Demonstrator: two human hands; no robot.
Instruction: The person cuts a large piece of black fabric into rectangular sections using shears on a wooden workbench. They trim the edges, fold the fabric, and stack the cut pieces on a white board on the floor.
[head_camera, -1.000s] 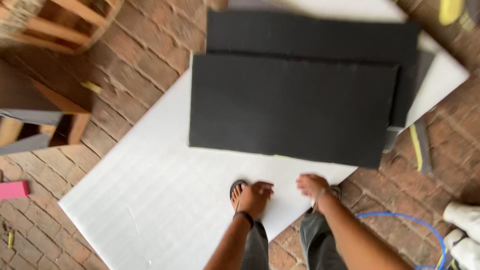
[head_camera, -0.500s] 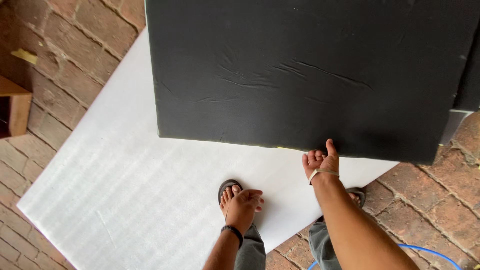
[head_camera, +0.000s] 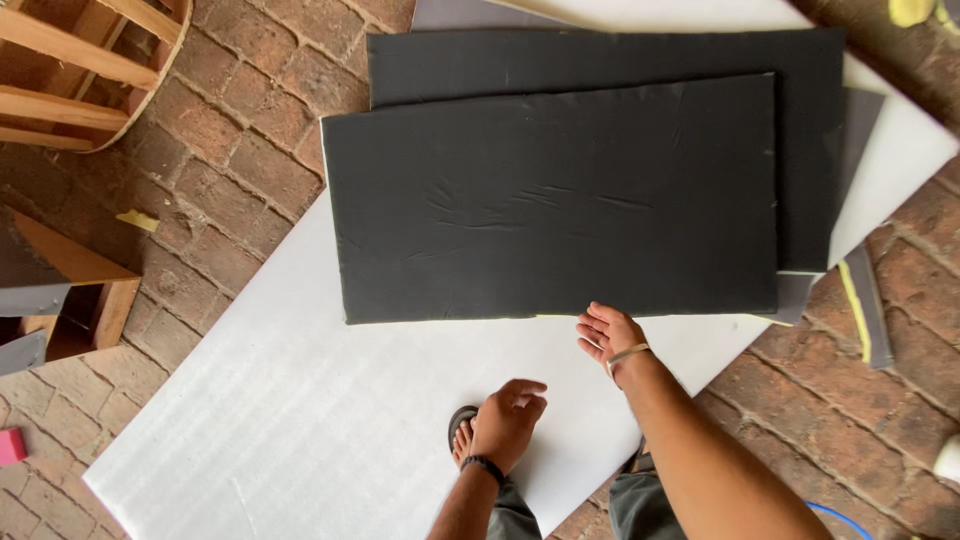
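Note:
A black foam panel (head_camera: 560, 200) lies on a large white foam sheet (head_camera: 300, 420) spread over the brick floor. A second black panel (head_camera: 620, 60) sits under it, farther away. My right hand (head_camera: 606, 335) is at the near edge of the top black panel, palm up, fingers spread and touching its lower edge. My left hand (head_camera: 508, 425) hovers loosely curled above the white sheet, over my sandalled foot (head_camera: 462, 432), and holds nothing.
Wooden frames (head_camera: 70, 70) stand at the upper left and a wooden box (head_camera: 70, 300) at the left edge. A grey strip with yellow foam (head_camera: 865, 310) lies on the bricks at right. A blue hose (head_camera: 835, 518) curls by my legs. A pink object (head_camera: 12, 446) sits far left.
The view has pulled back from the panels. My right hand has turned palm up at the top panel's near edge; my left hand has stayed over the white sheet.

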